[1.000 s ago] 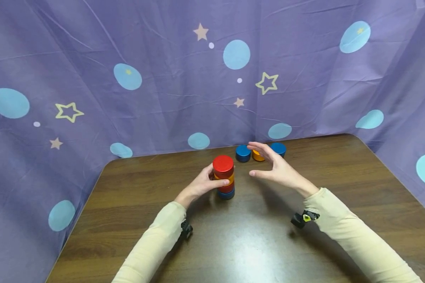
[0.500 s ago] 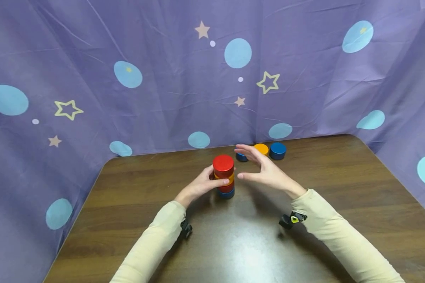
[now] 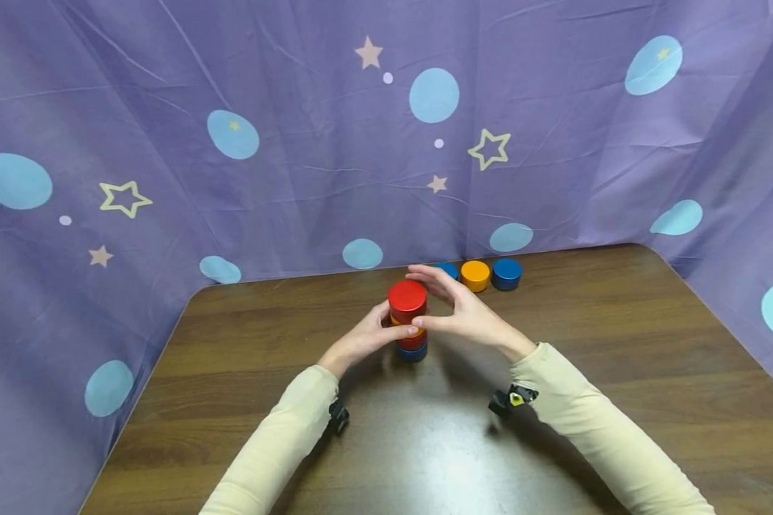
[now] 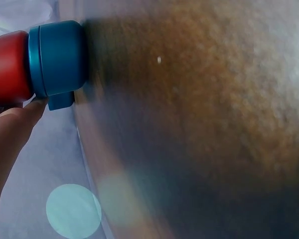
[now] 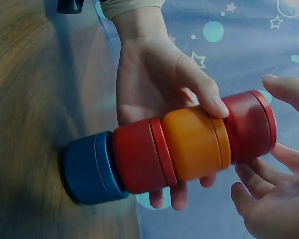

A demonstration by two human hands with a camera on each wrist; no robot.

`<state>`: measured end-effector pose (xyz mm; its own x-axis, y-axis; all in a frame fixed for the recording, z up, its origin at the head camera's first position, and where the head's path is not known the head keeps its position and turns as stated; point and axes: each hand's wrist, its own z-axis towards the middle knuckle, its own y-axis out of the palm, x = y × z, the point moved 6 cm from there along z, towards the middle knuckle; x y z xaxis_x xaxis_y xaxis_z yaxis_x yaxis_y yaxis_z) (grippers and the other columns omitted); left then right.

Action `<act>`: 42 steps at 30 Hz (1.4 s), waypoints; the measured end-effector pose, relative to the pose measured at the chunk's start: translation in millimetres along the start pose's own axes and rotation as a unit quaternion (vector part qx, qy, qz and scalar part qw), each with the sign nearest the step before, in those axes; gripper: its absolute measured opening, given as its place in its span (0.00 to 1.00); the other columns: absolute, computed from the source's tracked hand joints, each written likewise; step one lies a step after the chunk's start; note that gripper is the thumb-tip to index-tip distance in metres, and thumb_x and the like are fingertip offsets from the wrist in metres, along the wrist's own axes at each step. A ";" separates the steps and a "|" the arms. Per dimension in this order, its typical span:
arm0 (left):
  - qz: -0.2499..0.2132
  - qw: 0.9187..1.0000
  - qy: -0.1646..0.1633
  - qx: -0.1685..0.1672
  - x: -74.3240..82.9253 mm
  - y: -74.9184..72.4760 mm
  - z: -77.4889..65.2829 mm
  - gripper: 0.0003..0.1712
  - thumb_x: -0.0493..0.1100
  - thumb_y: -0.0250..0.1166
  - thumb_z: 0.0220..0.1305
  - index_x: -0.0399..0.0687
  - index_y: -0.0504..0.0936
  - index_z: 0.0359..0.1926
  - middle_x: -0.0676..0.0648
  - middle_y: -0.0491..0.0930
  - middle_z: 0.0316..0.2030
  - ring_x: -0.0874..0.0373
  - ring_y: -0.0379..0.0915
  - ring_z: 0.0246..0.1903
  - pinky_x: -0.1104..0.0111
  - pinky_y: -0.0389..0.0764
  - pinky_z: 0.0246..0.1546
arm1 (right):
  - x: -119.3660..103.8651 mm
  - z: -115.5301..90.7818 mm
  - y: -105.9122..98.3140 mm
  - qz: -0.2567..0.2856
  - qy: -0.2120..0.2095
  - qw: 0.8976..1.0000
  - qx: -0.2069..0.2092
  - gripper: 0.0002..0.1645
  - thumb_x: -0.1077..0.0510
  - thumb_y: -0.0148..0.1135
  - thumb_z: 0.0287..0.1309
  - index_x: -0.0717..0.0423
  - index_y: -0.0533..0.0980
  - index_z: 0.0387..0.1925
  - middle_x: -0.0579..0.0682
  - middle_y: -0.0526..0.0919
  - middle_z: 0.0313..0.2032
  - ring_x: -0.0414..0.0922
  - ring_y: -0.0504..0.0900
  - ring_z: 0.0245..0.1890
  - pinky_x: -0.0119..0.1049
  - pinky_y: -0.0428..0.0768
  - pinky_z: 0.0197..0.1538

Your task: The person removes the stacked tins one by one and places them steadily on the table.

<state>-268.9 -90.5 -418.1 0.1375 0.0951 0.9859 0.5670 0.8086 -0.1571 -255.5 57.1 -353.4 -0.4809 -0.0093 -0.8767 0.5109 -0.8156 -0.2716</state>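
Note:
Four-colour-banded small lidded tins stand in one upright column: a blue tin (image 3: 412,350) at the bottom, then a red tin (image 5: 142,155), an orange tin (image 5: 195,143) and a red tin (image 3: 407,299) on top. My left hand (image 3: 363,337) grips the column from the left, its thumb across the orange tin and fingers behind. My right hand (image 3: 467,311) is at the column's right, thumb and fingers spread either side of the top red tin. In the right wrist view its thumb stands apart from that tin. The left wrist view shows the blue bottom tin (image 4: 60,59) close up.
At the table's back edge stand a blue tin (image 3: 449,270), partly behind my right hand, an orange tin (image 3: 474,276) and another blue tin (image 3: 507,275). Behind the wooden table (image 3: 245,343) hangs a purple patterned curtain (image 3: 296,143).
My right hand has moved left from beside the back row to the column, uncovering the orange tin and the rightmost blue tin. My left hand keeps its grip.

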 end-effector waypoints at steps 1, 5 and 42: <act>-0.001 1.000 0.002 -0.002 0.0 0.3 0.1 0.33 0.42 0.65 0.63 0.37 0.66 0.65 0.40 0.74 0.58 0.50 0.70 0.56 0.58 0.68 0.59 | 0.7 0.8 1.3 0.001 0.002 1.000 -0.001 0.44 0.69 0.67 0.55 0.58 0.58 0.70 0.53 0.65 0.67 0.48 0.64 0.66 0.43 0.59 0.68; -0.005 1.000 0.012 -0.008 0.5 1.0 -0.3 0.33 0.42 0.65 0.63 0.36 0.65 0.65 0.40 0.73 0.58 0.50 0.71 0.55 0.59 0.69 0.58 | 3.4 2.9 5.5 0.001 0.012 1.000 0.000 0.44 0.69 0.68 0.54 0.60 0.59 0.70 0.53 0.64 0.67 0.48 0.67 0.64 0.43 0.62 0.66; 0.023 0.999 0.024 -0.004 4.8 2.1 -0.6 0.29 0.34 0.59 0.65 0.39 0.64 0.66 0.43 0.73 0.53 0.52 0.69 0.51 0.61 0.69 0.55 | -1.3 -16.4 -16.6 -0.048 0.045 0.995 0.075 0.35 0.65 0.69 0.54 0.59 0.68 0.63 0.54 0.76 0.57 0.49 0.76 0.56 0.46 0.68 0.62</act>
<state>-266.5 -88.7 -413.7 0.2023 0.1035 0.9738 0.5656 0.7995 -0.2024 -251.7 80.1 -354.2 -0.4527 0.1191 -0.8837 0.3507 -0.8874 -0.2993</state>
